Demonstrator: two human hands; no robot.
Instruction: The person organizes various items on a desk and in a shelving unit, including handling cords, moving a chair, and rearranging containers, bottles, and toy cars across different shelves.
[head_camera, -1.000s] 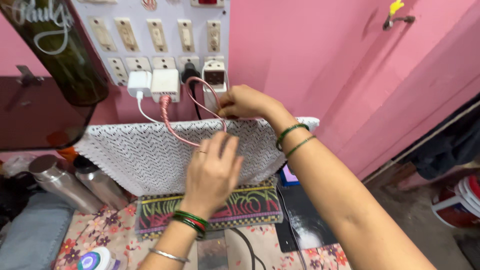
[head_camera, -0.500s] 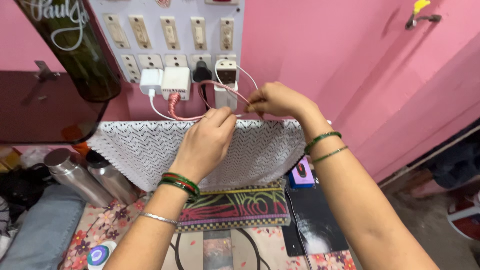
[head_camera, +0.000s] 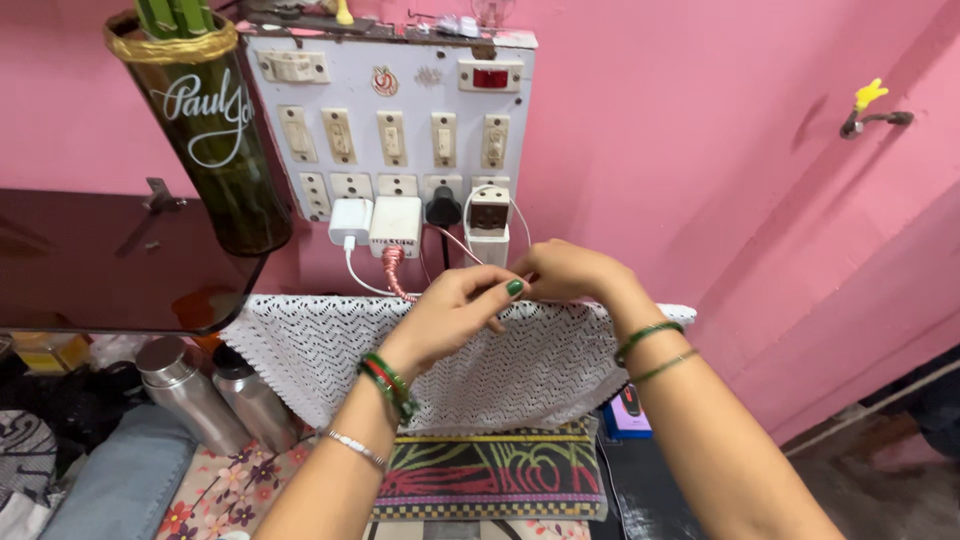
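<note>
In the middle of the frame the left hand (head_camera: 455, 310) and the right hand (head_camera: 565, 272) were both closed, pinching the pink cable (head_camera: 392, 272) below the switchboard (head_camera: 400, 120); I judged short, gentle pulls best, so its white charger (head_camera: 395, 225) stayed plugged.

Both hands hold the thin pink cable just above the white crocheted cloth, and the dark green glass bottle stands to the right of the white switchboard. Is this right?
Not quite. The head view shows the dark green glass bottle to the left of the white switchboard, not the right. The rest holds: the left hand and the right hand hold the thin pink cable just above the white crocheted cloth.
</note>
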